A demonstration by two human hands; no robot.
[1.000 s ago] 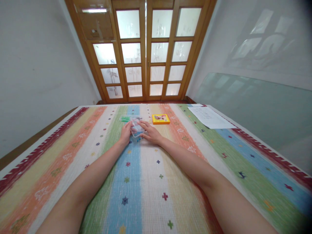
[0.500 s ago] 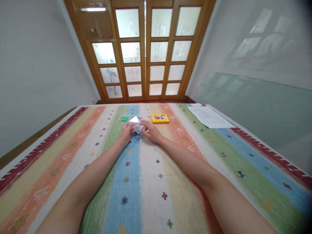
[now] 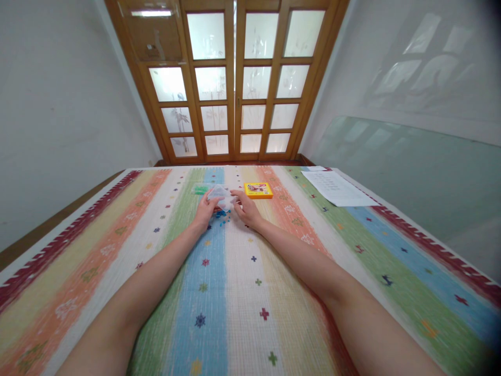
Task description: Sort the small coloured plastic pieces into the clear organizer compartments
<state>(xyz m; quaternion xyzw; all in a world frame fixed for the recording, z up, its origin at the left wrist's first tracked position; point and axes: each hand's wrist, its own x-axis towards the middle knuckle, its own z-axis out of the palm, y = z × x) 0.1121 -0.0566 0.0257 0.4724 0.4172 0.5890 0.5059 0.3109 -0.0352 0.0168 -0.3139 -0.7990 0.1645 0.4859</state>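
Both my hands reach far out over a striped cloth (image 3: pixel 235 292) and hold a small clear plastic box (image 3: pixel 222 197) between them. My left hand (image 3: pixel 206 207) grips its left side, fingers closed on it. My right hand (image 3: pixel 245 207) pinches its right edge. The box is lifted and tilted. Small blue pieces (image 3: pixel 222 220) lie scattered on the cloth just under it.
A yellow card box (image 3: pixel 258 190) lies just right of my hands. A green item under a clear lid (image 3: pixel 201 190) sits to the left behind them. A white printed sheet (image 3: pixel 336 188) lies at the far right. Wooden glass-paned doors (image 3: pixel 235 83) stand beyond.
The clear box has been lifted off the cloth and tipped up, moving slightly away from me. Small blue pieces now lie on the cloth where it rested.
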